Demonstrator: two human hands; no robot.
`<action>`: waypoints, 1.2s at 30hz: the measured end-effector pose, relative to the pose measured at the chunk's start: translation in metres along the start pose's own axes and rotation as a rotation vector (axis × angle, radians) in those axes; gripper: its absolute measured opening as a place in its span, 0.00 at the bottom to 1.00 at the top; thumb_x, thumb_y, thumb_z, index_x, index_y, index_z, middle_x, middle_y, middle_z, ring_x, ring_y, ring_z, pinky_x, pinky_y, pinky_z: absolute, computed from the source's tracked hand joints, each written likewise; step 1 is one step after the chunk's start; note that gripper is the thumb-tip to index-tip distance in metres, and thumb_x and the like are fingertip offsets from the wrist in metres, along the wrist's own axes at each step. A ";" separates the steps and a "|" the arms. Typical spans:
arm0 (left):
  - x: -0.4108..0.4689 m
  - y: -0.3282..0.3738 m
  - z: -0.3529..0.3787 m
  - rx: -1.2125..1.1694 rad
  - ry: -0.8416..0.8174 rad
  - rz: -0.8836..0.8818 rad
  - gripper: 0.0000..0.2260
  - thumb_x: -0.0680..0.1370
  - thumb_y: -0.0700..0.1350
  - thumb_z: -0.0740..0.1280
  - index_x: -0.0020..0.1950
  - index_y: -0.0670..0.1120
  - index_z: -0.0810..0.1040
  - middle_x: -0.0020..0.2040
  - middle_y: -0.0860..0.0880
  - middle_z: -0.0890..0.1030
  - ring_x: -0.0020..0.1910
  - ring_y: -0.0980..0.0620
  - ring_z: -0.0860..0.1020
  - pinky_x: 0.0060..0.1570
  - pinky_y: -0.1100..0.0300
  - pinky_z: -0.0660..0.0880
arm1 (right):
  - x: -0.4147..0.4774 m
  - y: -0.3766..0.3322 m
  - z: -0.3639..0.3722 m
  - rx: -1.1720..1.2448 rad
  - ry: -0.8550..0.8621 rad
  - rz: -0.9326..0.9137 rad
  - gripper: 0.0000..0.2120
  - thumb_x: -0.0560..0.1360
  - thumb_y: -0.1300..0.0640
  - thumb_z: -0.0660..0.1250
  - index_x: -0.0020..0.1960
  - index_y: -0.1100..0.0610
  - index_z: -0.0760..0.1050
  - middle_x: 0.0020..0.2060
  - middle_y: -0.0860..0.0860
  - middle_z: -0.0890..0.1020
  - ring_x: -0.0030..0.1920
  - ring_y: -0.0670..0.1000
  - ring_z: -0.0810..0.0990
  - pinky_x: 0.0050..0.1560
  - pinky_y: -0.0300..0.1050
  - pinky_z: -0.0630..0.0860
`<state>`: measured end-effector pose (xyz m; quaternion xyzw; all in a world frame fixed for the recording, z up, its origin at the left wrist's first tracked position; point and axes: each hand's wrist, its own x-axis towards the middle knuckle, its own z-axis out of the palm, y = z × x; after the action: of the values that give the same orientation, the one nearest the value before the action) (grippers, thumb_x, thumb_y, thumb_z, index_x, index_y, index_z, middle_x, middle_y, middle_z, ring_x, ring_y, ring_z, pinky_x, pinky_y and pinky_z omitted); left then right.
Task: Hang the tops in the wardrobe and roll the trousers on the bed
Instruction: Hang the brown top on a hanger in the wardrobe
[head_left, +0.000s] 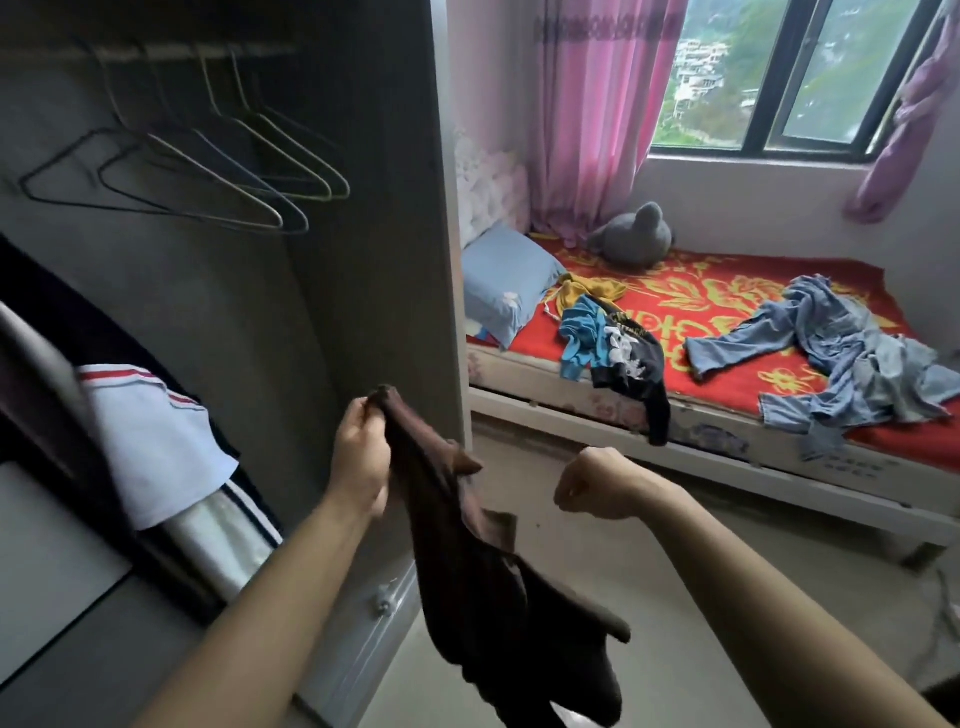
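Note:
My left hand (361, 457) pinches the top edge of a dark brown top (478, 571), which hangs down limp in front of the open wardrobe (374, 260). My right hand (597, 486) is curled into a fist just right of the garment, holding nothing that I can see. Several empty wire hangers (249, 171) hang on the rail inside the wardrobe. On the bed (701, 431) lie a yellow top (587, 291), a blue top (582, 332), a black printed top (631, 353) drooping over the edge, and pale blue jeans (841, 353) spread out crumpled.
A white garment with red stripes (156, 436) hangs low at the left in the wardrobe. A blue pillow (506, 283) and a grey plush toy (636, 236) sit at the head of the bed. Pink curtains (592, 104) flank the window. Bare floor (701, 597) lies between me and the bed.

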<state>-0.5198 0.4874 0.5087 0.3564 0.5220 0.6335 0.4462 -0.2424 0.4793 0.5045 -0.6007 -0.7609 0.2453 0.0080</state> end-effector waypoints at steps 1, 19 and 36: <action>0.011 0.005 -0.004 -0.068 0.060 -0.032 0.12 0.84 0.42 0.58 0.44 0.49 0.76 0.40 0.48 0.79 0.43 0.50 0.78 0.39 0.60 0.78 | 0.014 0.006 0.001 0.013 -0.005 0.021 0.07 0.74 0.57 0.68 0.48 0.51 0.85 0.46 0.47 0.85 0.47 0.47 0.83 0.49 0.42 0.79; 0.164 0.066 0.019 -0.129 0.403 0.047 0.14 0.81 0.47 0.58 0.43 0.46 0.80 0.43 0.48 0.83 0.43 0.53 0.81 0.38 0.63 0.77 | 0.288 -0.080 -0.032 0.567 -0.048 -0.577 0.12 0.80 0.46 0.64 0.53 0.54 0.77 0.47 0.49 0.84 0.50 0.50 0.81 0.53 0.51 0.77; 0.228 0.024 -0.103 0.598 0.637 0.158 0.03 0.79 0.50 0.67 0.49 0.54 0.81 0.45 0.56 0.82 0.47 0.59 0.80 0.43 0.64 0.72 | 0.401 -0.160 -0.096 0.077 0.368 -0.731 0.14 0.80 0.38 0.59 0.52 0.47 0.75 0.41 0.47 0.83 0.45 0.55 0.82 0.41 0.48 0.75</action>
<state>-0.6981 0.6646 0.5082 0.2958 0.7648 0.5651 0.0906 -0.4699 0.8568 0.5369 -0.3238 -0.9004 0.1431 0.2530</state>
